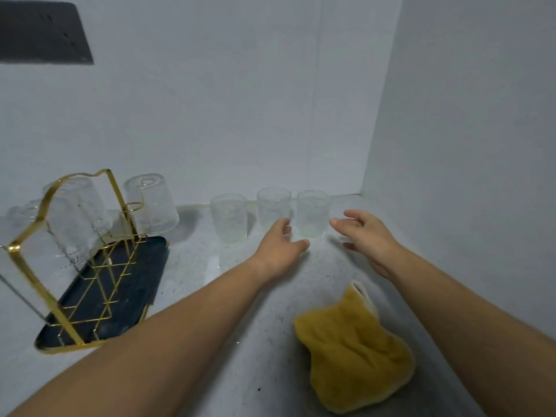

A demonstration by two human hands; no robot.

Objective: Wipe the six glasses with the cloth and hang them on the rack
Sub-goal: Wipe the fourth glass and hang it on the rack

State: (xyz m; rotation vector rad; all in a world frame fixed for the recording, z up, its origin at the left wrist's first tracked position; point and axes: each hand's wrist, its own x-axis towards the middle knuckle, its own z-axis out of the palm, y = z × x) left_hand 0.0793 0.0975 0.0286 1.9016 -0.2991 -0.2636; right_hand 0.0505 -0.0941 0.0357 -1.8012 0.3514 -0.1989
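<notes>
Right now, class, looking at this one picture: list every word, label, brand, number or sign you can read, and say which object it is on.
No text can be read in this picture.
The upright glasses, hung glasses, gold rack, dark tray and yellow cloth show no label, brand or number.
The dark wall panel bears only a few small specks, not letters.

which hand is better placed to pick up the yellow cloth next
Right, probably. The yellow cloth lies just beside the right forearm, so the right hand only has to draw back. The left hand is open beside the rightmost standing glass and could take that.
</notes>
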